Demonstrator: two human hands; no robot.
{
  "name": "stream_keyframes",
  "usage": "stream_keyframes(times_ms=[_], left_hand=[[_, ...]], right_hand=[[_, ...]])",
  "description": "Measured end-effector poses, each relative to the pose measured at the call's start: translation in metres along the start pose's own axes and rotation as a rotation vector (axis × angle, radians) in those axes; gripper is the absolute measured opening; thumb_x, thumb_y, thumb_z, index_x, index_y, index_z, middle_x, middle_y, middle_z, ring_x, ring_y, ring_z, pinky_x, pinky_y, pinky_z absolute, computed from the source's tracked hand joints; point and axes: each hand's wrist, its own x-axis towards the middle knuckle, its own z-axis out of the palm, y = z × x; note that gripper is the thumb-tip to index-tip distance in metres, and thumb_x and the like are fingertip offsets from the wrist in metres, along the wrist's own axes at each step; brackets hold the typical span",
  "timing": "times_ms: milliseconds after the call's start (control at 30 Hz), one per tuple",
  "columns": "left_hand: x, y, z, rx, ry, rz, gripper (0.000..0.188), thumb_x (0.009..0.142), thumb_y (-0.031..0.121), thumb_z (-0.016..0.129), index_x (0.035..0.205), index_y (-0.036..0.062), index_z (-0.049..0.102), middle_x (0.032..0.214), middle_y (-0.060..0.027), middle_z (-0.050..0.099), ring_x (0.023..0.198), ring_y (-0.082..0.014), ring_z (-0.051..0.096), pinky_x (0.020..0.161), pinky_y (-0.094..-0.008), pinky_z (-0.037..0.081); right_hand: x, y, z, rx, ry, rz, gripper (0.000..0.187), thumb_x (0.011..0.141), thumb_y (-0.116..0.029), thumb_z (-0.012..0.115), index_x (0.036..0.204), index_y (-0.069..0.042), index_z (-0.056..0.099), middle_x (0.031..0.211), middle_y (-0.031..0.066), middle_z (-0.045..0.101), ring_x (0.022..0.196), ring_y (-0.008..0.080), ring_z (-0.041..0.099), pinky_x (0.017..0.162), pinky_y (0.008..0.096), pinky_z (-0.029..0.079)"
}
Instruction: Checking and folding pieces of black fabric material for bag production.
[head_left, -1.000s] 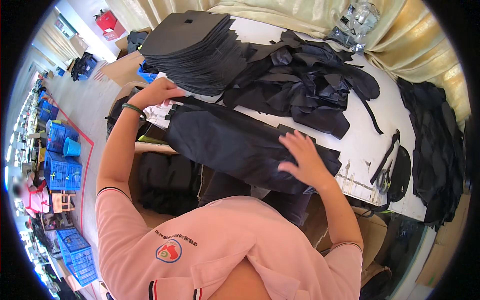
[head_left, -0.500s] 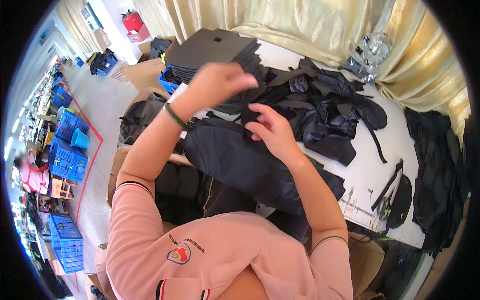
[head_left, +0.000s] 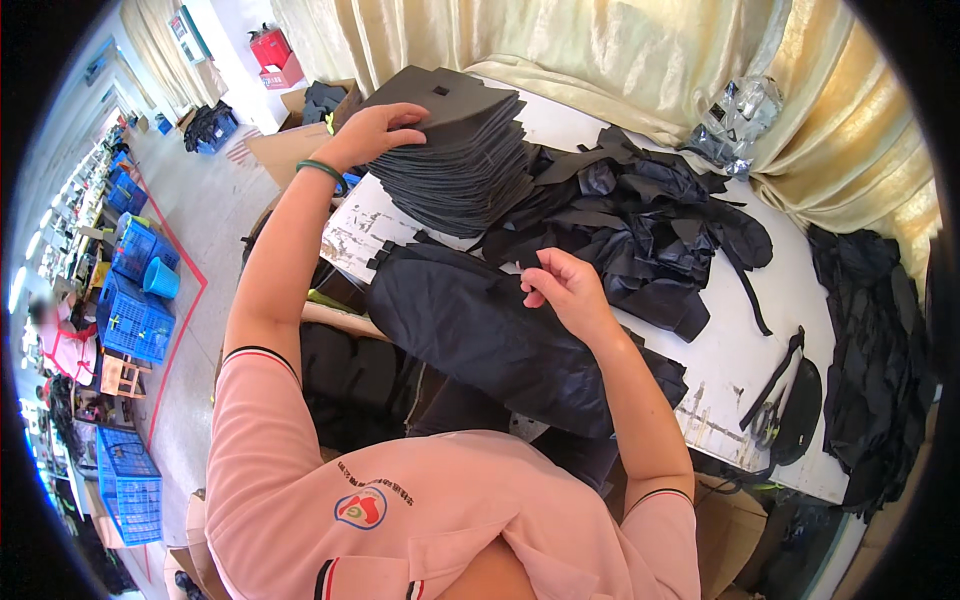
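My left hand [head_left: 375, 135], with a green bangle at its wrist, is at the left corner of a tall stack of dark grey sheets [head_left: 455, 105]. Its fingers are curved and apart with nothing visible between them. Over the front of the table, my right hand [head_left: 562, 280] is curled with its fingertips together, just above a black fabric piece [head_left: 480, 325] that hangs toward my lap. Whatever sits in that pinch is too small to make out. A loose heap of black fabric pieces [head_left: 650, 220] lies right of the stack.
The white table [head_left: 740, 375] carries a black strap and rounded pouch [head_left: 800, 410] at its right. More black fabric [head_left: 870, 370] hangs over the right edge. Curtains [head_left: 620, 60] run behind. Cardboard boxes stand below left; blue crates [head_left: 140, 325] and a person [head_left: 65, 345] are farther left.
My left hand has moved left and slightly up, from above the black fabric to the stack's left corner. My right hand has dropped slightly toward me and to the right.
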Motion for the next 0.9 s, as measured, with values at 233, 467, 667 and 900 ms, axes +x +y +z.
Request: stream_keyframes(times_ms=[233, 467, 667, 900], left_hand=[[-0.034, 0.051, 0.02, 0.334, 0.474, -0.004, 0.028, 0.095, 0.012, 0.056, 0.12, 0.0005, 0.061, 0.097, -0.0119, 0.071, 0.086, -0.0218, 0.068, 0.077, -0.0335, 0.052], [-0.116, 0.152, 0.051, -0.229, 0.373, 0.06, 0.018, 0.095, 0.005, 0.056, 0.11, -0.0018, 0.062, 0.077, 0.0025, 0.057, 0.072, -0.0021, 0.048, 0.064, -0.0208, 0.042], [-0.131, 0.146, 0.068, -0.296, 0.175, 0.15, 0.022, 0.094, 0.002, 0.056, 0.114, -0.0029, 0.061, 0.089, -0.0004, 0.064, 0.079, -0.0056, 0.053, 0.07, -0.0242, 0.047], [-0.132, 0.148, 0.083, -0.476, 0.279, 0.097, 0.024, 0.092, 0.0, 0.057, 0.115, -0.0017, 0.063, 0.086, -0.0041, 0.066, 0.076, -0.0071, 0.056, 0.069, -0.0242, 0.047]], right_hand=[[0.001, -0.006, 0.009, -0.021, 0.086, -0.089, 0.018, 0.1, -0.015, 0.054, 0.1, 0.0, 0.063, 0.084, 0.0016, 0.062, 0.072, 0.007, 0.059, 0.065, 0.0215, 0.05], [0.01, -0.019, -0.004, -0.291, 0.336, -0.409, 0.016, 0.098, -0.014, 0.057, 0.097, 0.0, 0.065, 0.073, 0.0003, 0.061, 0.06, 0.0045, 0.054, 0.055, 0.0208, 0.046], [0.008, -0.021, -0.004, -0.269, 0.433, -0.404, 0.01, 0.091, -0.007, 0.065, 0.088, 0.002, 0.065, 0.069, 0.0042, 0.057, 0.058, 0.007, 0.049, 0.054, 0.0235, 0.041], [-0.005, -0.015, -0.006, -0.28, 0.469, -0.42, 0.008, 0.087, -0.005, 0.066, 0.085, 0.003, 0.065, 0.072, 0.0054, 0.059, 0.059, 0.008, 0.051, 0.054, 0.0239, 0.041]])
